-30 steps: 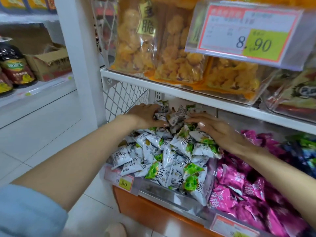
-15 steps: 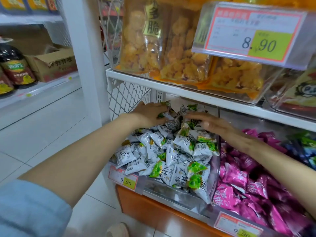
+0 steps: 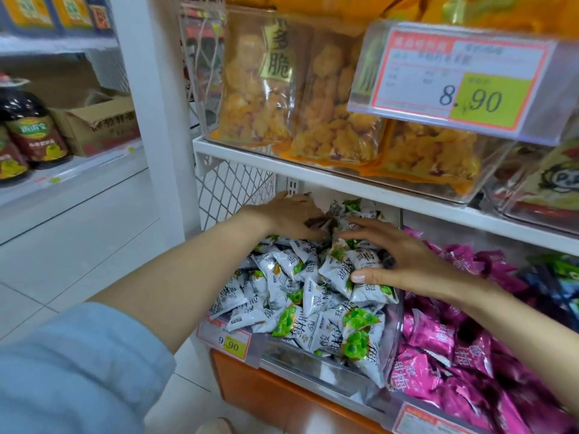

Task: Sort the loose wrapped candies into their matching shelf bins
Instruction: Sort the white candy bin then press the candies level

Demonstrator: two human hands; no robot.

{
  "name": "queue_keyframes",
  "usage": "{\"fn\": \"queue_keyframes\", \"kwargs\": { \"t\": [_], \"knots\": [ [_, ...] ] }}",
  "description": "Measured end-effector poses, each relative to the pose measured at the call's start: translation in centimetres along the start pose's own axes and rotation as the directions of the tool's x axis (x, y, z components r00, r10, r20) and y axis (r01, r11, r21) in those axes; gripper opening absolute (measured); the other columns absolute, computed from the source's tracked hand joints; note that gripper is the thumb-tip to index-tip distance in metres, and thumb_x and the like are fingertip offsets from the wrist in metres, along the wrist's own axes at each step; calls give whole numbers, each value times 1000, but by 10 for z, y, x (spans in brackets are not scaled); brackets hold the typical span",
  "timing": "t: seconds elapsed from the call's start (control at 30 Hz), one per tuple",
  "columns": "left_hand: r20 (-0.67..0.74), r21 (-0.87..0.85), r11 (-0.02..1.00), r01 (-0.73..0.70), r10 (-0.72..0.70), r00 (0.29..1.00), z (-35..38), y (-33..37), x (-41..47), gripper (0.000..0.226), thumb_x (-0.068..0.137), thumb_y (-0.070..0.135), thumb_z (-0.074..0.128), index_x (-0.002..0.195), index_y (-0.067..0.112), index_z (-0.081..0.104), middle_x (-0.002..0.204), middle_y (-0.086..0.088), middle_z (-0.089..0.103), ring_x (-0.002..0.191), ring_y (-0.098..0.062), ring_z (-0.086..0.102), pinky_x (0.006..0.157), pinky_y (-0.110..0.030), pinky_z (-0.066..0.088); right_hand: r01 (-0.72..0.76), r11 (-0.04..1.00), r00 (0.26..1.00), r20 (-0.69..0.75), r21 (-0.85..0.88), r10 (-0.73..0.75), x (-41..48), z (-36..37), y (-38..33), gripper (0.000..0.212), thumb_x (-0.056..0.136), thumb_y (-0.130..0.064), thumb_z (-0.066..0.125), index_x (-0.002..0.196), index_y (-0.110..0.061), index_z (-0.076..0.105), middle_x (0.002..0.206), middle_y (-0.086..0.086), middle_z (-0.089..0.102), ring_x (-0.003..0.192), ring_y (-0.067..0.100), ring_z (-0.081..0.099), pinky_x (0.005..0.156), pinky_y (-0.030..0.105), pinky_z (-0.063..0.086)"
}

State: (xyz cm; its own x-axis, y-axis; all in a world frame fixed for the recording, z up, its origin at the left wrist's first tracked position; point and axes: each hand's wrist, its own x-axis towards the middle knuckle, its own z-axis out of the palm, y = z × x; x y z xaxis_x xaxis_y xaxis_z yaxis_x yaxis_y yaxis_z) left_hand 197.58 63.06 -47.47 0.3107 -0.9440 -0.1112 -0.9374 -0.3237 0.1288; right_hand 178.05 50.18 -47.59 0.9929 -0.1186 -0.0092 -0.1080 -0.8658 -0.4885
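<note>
— How are the hands held?
— The right hand (image 3: 404, 261) is laid flat, fingers spread, on the heap of white-and-green wrapped candies (image 3: 313, 286). The left hand (image 3: 291, 217) is pressed into the heap's back; its grip cannot be told.
— And the edges?
— The heap is piled above the clear plastic bin's (image 3: 313, 368) front wall. Little room is left under the white shelf board (image 3: 344, 183).

Pale tiled floor (image 3: 78, 239); white shelving post (image 3: 153, 120) (mesh side panel (image 3: 232, 189) beside); orange base (image 3: 282, 399).
</note>
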Motion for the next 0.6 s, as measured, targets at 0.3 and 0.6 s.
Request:
{"fn": "queue_keyframes", "kwargs": {
  "t": [0.3,0.6],
  "knots": [
    [34,75,986,151,-154,988,1,-29,-21,53,92,58,36,138,31,36,152,5,28,139,-23,23,112,-38,14,4,999,1000,12,36,-5,0,0,1,84,52,-95,39,129,-61,36,153,-23,16,137,4,21,108,36,21],
    [-77,-81,997,6,-12,997,12,-6,1,72,84,61,52,145,36,23,153,6,26,141,-16,19,115,-43,10,-1,999,1000,6,39,1,-1,1,0,79,54,-94,40,126,-64,36,152,-24,16,138,5,20,112,41,22]
  ]
}}
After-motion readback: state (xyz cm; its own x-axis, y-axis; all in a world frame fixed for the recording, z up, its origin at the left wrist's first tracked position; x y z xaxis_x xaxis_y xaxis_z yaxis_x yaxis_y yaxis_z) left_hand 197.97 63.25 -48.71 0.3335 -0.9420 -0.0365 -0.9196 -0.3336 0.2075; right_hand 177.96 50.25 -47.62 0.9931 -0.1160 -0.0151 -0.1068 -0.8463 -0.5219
